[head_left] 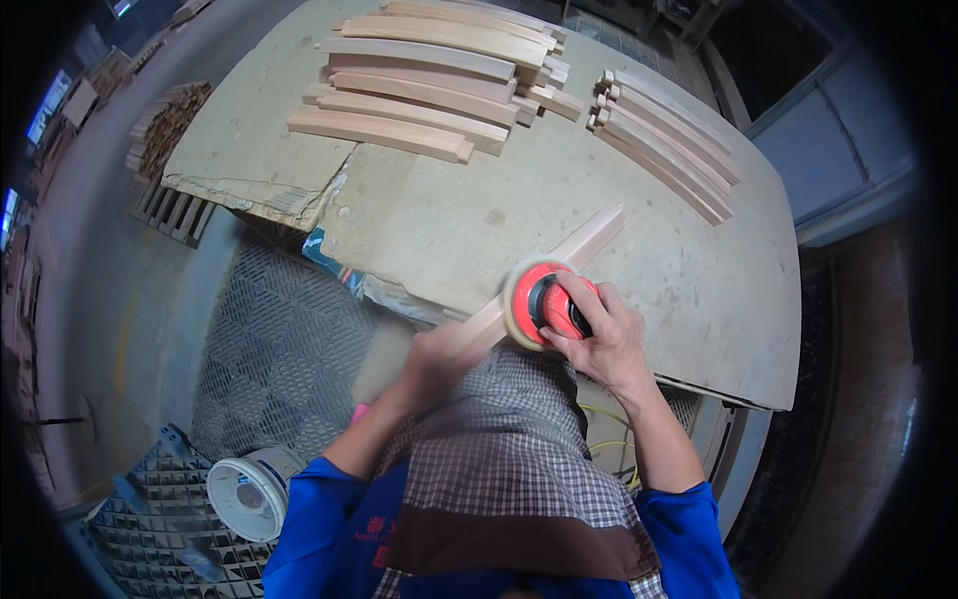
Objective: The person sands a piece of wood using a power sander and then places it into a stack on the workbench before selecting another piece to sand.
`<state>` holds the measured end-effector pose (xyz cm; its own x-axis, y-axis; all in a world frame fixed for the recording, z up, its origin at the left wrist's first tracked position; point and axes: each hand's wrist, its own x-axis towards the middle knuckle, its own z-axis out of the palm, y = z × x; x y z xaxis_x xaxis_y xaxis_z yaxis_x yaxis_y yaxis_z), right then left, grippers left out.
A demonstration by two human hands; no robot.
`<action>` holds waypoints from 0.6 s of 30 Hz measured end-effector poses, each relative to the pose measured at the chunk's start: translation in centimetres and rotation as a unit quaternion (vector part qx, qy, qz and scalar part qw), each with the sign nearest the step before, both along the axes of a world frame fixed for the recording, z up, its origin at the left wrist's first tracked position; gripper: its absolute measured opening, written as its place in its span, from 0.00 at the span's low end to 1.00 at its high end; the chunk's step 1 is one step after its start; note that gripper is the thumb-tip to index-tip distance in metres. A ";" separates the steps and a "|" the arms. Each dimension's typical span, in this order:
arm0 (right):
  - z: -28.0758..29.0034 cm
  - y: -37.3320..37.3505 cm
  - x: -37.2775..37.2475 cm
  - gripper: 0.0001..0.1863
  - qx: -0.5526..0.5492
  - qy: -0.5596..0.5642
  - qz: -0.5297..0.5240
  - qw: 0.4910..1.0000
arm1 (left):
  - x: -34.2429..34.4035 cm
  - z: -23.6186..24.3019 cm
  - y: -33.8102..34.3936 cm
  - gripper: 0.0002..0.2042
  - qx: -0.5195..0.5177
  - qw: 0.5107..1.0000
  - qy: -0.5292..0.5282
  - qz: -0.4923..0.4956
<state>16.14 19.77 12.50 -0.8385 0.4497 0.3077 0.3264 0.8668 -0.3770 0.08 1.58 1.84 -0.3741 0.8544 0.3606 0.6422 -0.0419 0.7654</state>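
Note:
My right hand (pixel 606 342) is closed over the top of a red and black round sander (pixel 544 299). The sander's pale disc lies on the middle of a light wooden strip (pixel 591 238) and hides that part of it. My left hand (pixel 439 356), a little blurred, grips the strip's near end, which reaches past the table's front edge. The far end points up and to the right across the table (pixel 439 230).
Behind the strip, a large stack of wooden pieces (pixel 419 90) lies on the table, with a smaller group (pixel 664 145) at its right. The table's left edge is chipped. On the floor stand a white bucket (pixel 246 499), a dark mat (pixel 284 349) and a wood-laden pallet (pixel 175 215).

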 end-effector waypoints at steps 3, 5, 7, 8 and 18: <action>-1.6 1.0 1.4 0.37 0.000 0.042 -0.032 0.999 | -0.1 -0.6 0.2 0.12 -0.007 1.000 -0.012 -0.009; -0.4 1.4 1.0 0.37 -0.001 0.023 -0.053 0.998 | 0.3 -0.9 0.1 0.13 -0.006 1.000 -0.028 0.003; 1.6 0.8 -1.2 0.35 -0.039 -0.060 -0.081 0.994 | 1.2 -0.9 -0.3 0.14 -0.032 0.998 -0.023 0.054; 2.7 0.5 -2.5 0.34 -0.034 -0.117 -0.069 0.990 | 1.5 -0.9 -0.3 0.15 -0.029 0.997 -0.009 0.074; 2.4 -2.7 -3.2 0.34 0.007 -0.077 0.008 0.997 | 0.9 -0.9 0.2 0.13 -0.047 0.991 -0.126 0.008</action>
